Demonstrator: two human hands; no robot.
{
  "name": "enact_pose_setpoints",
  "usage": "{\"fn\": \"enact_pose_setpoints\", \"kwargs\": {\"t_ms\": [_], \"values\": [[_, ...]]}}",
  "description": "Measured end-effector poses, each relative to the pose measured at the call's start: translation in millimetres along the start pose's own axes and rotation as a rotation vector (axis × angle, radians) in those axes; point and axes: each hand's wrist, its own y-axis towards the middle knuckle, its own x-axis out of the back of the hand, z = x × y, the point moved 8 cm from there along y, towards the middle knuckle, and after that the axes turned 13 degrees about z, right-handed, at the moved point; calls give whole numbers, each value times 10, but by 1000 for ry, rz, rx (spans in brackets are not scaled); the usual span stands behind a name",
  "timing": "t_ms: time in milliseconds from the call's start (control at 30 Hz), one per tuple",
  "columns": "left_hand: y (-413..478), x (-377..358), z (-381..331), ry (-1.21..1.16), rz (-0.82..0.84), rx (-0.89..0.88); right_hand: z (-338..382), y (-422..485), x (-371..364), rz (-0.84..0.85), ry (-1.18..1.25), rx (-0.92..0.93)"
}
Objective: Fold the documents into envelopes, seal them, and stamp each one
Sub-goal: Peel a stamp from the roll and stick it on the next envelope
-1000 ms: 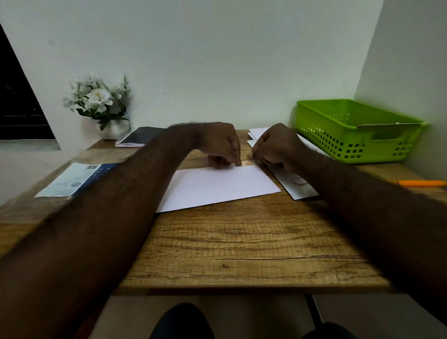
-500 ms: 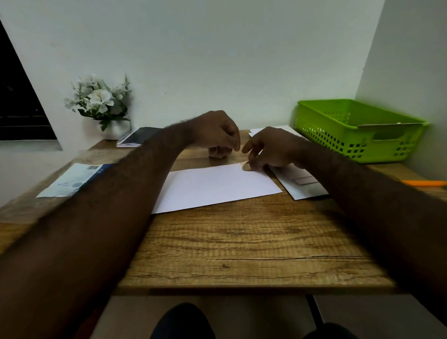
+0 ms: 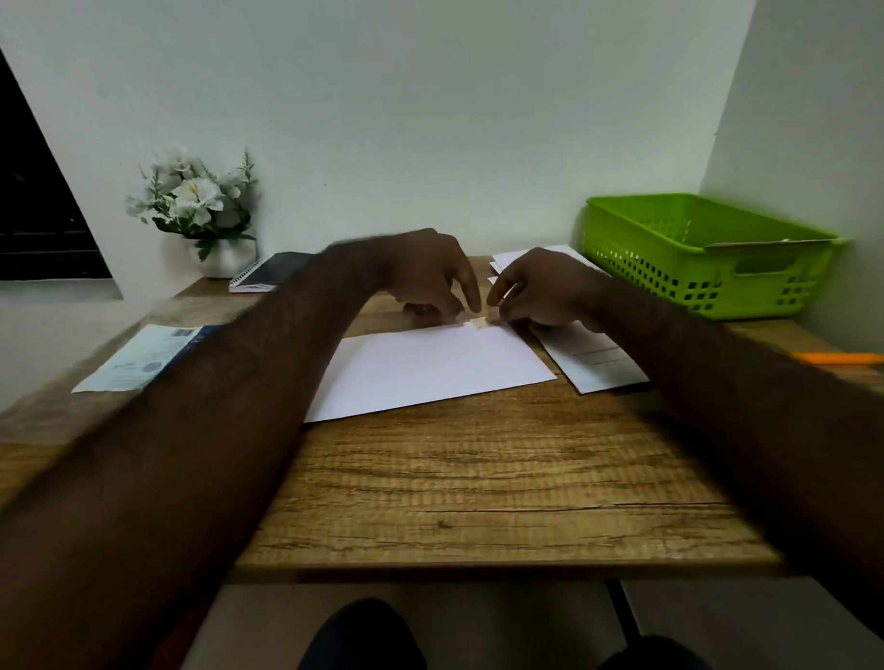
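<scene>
Both hands are out over the table [image 3: 485, 483], meeting at the far right corner of the envelope [image 3: 431, 367]. The stamp [image 3: 479, 324], a small tan square, sits on that corner. The right hand [image 3: 543, 291] has thumb and forefinger drawn close in a narrow pinch at the stamp's right edge, the other fingers curled under. The left hand [image 3: 430, 280] is spread loose, holding nothing, its fingertips down on the envelope just left of the stamp.

Any writing? The stamp is too small and blurred to read. Far left of the grip lies a leaflet [image 3: 145, 357] with a barcode, a round mark and a blue band, but none of the print is legible. Just right of the grip, partly under the right wrist, is a paper [image 3: 593, 359] with faint ruled lines and no words I can make out. The envelope face is blank white.

Now edges. The grip sits at the envelope's far edge, where bare wood shows just beyond. More sheets [image 3: 512, 259] lie behind the right hand. The basket [image 3: 703, 255], green and unmarked, stands right of the grip, well apart, against the side wall. A pen [image 3: 841, 358], orange, lies further right and nearer the person. Back and left are a notebook [image 3: 272, 270] and flowers [image 3: 200, 203] by the wall. Nearer than the envelope, open wood runs to the table's front edge between the two forearms.
</scene>
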Motion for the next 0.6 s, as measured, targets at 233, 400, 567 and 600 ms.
{"fn": "enact_pose_setpoints", "kwargs": {"t_ms": [233, 400, 567, 600], "values": [[26, -96, -45, -4, 117, 57, 10, -22, 7, -87, -21, -14], [72, -128, -80, -3, 180, 78, -15, -20, 24, -98, 70, -65], [52, -87, -78, 20, 142, 59, -63, -25, 38, -122, 180, -52], [9, -44, -80, 4, 92, 39, -74, -34, 77, -141, 210, -29]]}}
